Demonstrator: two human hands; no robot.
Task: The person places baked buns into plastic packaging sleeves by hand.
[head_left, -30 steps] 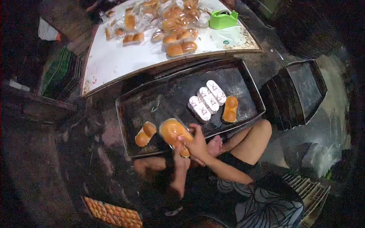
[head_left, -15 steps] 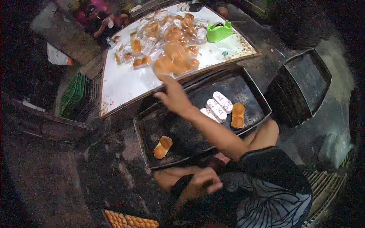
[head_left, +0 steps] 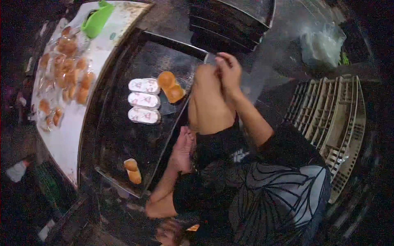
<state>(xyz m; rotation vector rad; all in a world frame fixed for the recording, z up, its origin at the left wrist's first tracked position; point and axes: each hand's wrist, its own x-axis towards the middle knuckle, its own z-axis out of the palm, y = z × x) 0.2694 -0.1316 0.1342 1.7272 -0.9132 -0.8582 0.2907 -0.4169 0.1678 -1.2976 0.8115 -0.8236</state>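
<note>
Buns (head_left: 170,86) lie nearest the right hand (head_left: 227,70): two round, golden-brown ones with a smooth glossy crust, joined side by side. They sit on the dark metal tray (head_left: 119,139) just across the bent knee (head_left: 209,94) from that hand. The right hand rests on top of the knee with its fingers drawn together and curled, and nothing can be made out between them. It is close to the tray's near corner but not touching the tray. Beyond the buns from the hand lie three white oblong packets (head_left: 143,101) with rounded ends and faint red marks, set parallel in a row. The first of them is just beside the buns. Well away from the right hand, and nearer the left hand (head_left: 166,235), a second pair of buns (head_left: 132,171) lies at the other end of the tray. These look smaller and duller. The left hand shows only as a blur at the bottom edge — whether it is spread or closed cannot be told. A bare foot (head_left: 182,147) rests against the tray's rim between the two hands. Past the tray from both hands stands a white, worn tabletop (head_left: 67,139) strewn with buns in clear plastic bags (head_left: 67,69) — too overlapped to count — and one green plastic tape dispenser (head_left: 96,20). A stack of dark flat trays (head_left: 234,16) stands past the right hand's fingertips. On its other side are one crumpled clear bag (head_left: 322,41) and pale slatted plastic crates (head_left: 336,119).
</note>
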